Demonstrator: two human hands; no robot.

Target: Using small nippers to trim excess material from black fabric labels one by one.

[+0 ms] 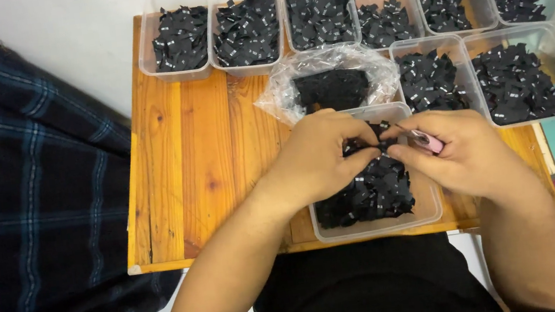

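My left hand (320,158) and my right hand (457,151) meet over a clear plastic tub (432,211) full of small black fabric labels (374,197) at the near edge of a wooden table (200,158). The fingertips of both hands pinch a black label (369,145) between them. A small pink tool with a thin metal tip (422,137) lies in my right hand, its point toward the label.
Several clear tubs of black labels (248,32) line the table's far edge, with two more (519,80) at the right. A clear plastic bag of black labels (332,86) lies behind the near tub. Dark plaid fabric (29,200) covers the left.
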